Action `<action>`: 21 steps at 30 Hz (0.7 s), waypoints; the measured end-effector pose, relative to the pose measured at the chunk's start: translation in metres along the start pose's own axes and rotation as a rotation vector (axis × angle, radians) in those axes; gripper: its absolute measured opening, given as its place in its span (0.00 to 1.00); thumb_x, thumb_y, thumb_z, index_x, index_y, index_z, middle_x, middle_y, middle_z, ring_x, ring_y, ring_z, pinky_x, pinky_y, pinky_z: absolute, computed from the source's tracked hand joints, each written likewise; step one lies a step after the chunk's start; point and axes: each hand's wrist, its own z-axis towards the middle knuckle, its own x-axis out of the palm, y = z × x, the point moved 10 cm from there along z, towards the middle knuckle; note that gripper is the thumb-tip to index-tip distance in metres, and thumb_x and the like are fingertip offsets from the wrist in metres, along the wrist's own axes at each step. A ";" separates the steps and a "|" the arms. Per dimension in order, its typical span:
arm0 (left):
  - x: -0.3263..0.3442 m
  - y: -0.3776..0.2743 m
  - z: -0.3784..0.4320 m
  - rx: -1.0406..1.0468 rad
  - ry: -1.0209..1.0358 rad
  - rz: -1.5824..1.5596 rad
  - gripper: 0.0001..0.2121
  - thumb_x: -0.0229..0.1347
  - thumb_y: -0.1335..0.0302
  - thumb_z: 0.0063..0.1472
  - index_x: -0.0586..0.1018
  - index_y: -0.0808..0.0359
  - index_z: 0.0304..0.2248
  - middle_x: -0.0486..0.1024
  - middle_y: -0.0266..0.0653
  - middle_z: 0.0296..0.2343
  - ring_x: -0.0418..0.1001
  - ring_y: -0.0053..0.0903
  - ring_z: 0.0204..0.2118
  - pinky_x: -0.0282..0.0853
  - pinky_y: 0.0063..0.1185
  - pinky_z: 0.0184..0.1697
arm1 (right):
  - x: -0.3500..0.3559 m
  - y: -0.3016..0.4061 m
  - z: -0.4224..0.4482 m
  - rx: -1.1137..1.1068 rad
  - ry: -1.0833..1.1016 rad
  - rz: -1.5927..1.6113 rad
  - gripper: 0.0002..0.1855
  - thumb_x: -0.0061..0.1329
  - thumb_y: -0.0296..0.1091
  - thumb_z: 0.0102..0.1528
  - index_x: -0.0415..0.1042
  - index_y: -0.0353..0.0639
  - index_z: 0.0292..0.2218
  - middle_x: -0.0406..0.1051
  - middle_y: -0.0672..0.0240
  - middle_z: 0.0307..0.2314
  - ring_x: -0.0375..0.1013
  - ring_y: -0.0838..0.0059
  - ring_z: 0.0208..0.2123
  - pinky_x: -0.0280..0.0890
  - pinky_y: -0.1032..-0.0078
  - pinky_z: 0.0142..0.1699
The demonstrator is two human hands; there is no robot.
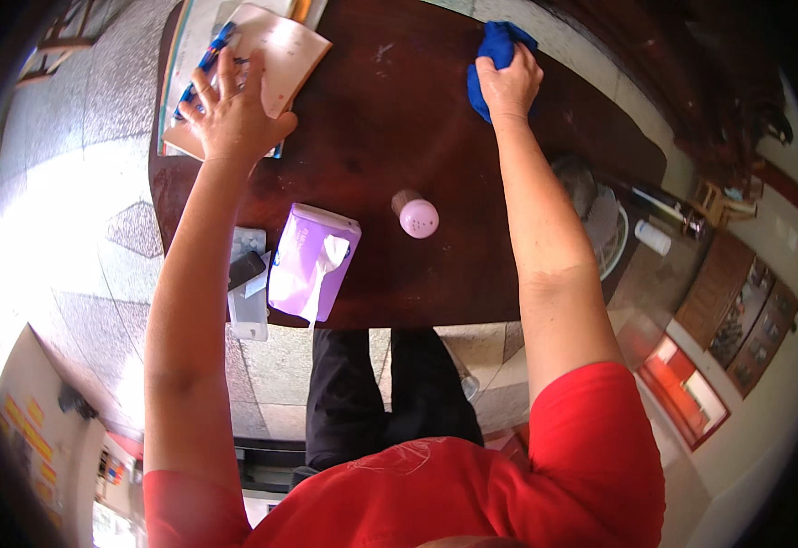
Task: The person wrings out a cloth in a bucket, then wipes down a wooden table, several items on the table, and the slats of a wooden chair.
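My left hand (234, 116) lies spread on a stack of books and papers (296, 58) at the upper left of a dark wooden table (385, 274). Under its fingers a blue pen-like item or pouch (215, 51) partly shows. My right hand (512, 82) grips a bunched blue cloth (498, 44) on the table's far right part. Between my arms stands a small container with a pink perforated lid (419, 218). Nearer my left forearm lies a purple pack of tissues (313, 264) with one tissue pulled partway out.
Left of the tissues, a translucent plastic case (251, 315) and a dark phone-like object (246, 270) rest at the table's near edge. A round fan-like object (608, 229) is beyond my right forearm, with a white cylindrical container (652, 237) farther right. Wooden furniture lines the right side.
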 end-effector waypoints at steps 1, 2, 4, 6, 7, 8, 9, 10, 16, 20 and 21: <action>-0.004 -0.001 0.000 -0.001 0.003 -0.008 0.42 0.57 0.52 0.40 0.58 0.45 0.58 0.45 0.40 0.61 0.36 0.54 0.62 0.37 0.58 0.55 | -0.013 -0.022 -0.007 0.080 -0.013 -0.050 0.27 0.51 0.46 0.38 0.72 0.44 0.41 0.68 0.59 0.44 0.63 0.50 0.46 0.58 0.57 0.53; -0.003 0.000 0.003 -0.022 0.062 -0.027 0.42 0.57 0.52 0.40 0.57 0.45 0.58 0.44 0.41 0.60 0.34 0.55 0.62 0.37 0.58 0.54 | -0.021 -0.041 -0.013 0.137 0.011 -0.020 0.27 0.51 0.45 0.39 0.72 0.42 0.41 0.68 0.56 0.44 0.62 0.48 0.46 0.58 0.57 0.53; 0.003 0.000 0.005 -0.013 0.050 0.000 0.43 0.57 0.51 0.41 0.56 0.45 0.58 0.43 0.42 0.60 0.35 0.57 0.61 0.39 0.59 0.53 | -0.034 -0.049 -0.058 0.132 -0.003 -0.043 0.28 0.50 0.45 0.40 0.71 0.41 0.42 0.67 0.55 0.45 0.62 0.48 0.46 0.57 0.57 0.53; 0.005 -0.001 0.003 0.031 -0.033 0.038 0.42 0.57 0.49 0.42 0.56 0.46 0.58 0.42 0.41 0.60 0.36 0.58 0.60 0.40 0.59 0.53 | -0.041 -0.040 -0.114 0.007 0.025 -0.046 0.30 0.50 0.46 0.40 0.69 0.40 0.45 0.65 0.53 0.47 0.60 0.48 0.48 0.56 0.55 0.53; 0.008 0.000 0.006 0.045 -0.029 0.044 0.42 0.57 0.49 0.42 0.56 0.46 0.58 0.42 0.41 0.60 0.36 0.58 0.60 0.40 0.59 0.53 | -0.049 -0.020 -0.141 -0.075 0.063 -0.013 0.30 0.50 0.45 0.42 0.67 0.38 0.46 0.65 0.53 0.47 0.60 0.49 0.49 0.55 0.58 0.55; 0.008 -0.001 0.007 0.042 -0.021 0.045 0.42 0.57 0.49 0.42 0.56 0.46 0.58 0.42 0.42 0.60 0.36 0.59 0.60 0.40 0.59 0.53 | -0.055 -0.013 -0.166 -0.091 0.126 0.012 0.32 0.51 0.44 0.41 0.67 0.42 0.47 0.63 0.56 0.48 0.59 0.51 0.50 0.54 0.58 0.54; 0.009 -0.002 0.006 0.041 -0.010 0.043 0.42 0.57 0.48 0.42 0.56 0.46 0.58 0.42 0.42 0.60 0.36 0.59 0.60 0.40 0.59 0.53 | -0.062 -0.005 -0.192 -0.092 0.204 0.039 0.33 0.52 0.42 0.39 0.66 0.46 0.48 0.61 0.58 0.50 0.58 0.53 0.51 0.55 0.58 0.54; 0.011 -0.004 0.005 0.060 -0.006 0.023 0.42 0.57 0.48 0.42 0.56 0.46 0.58 0.42 0.43 0.60 0.36 0.59 0.60 0.39 0.59 0.53 | -0.068 0.001 -0.218 -0.072 0.322 0.058 0.34 0.53 0.41 0.37 0.66 0.49 0.49 0.59 0.59 0.51 0.57 0.54 0.52 0.54 0.57 0.54; 0.017 0.009 0.005 0.075 -0.064 0.021 0.46 0.56 0.46 0.43 0.51 0.46 0.60 0.40 0.42 0.61 0.36 0.55 0.61 0.38 0.55 0.56 | -0.109 0.016 -0.394 -0.078 0.691 0.100 0.37 0.60 0.44 0.37 0.64 0.54 0.50 0.56 0.65 0.52 0.54 0.58 0.56 0.54 0.57 0.52; 0.011 0.006 0.001 0.312 -0.240 -0.060 0.49 0.55 0.38 0.42 0.47 0.44 0.61 0.36 0.41 0.62 0.39 0.53 0.61 0.41 0.54 0.56 | -0.154 -0.050 -0.399 -0.066 0.557 0.140 0.37 0.60 0.41 0.33 0.66 0.52 0.48 0.60 0.65 0.50 0.58 0.59 0.53 0.56 0.59 0.52; 0.010 0.012 0.003 0.300 -0.220 0.002 0.49 0.55 0.38 0.42 0.47 0.44 0.61 0.35 0.43 0.61 0.38 0.55 0.61 0.43 0.54 0.56 | -0.166 -0.078 -0.394 -0.004 0.482 0.102 0.36 0.59 0.39 0.33 0.67 0.51 0.47 0.61 0.64 0.49 0.59 0.56 0.51 0.56 0.58 0.51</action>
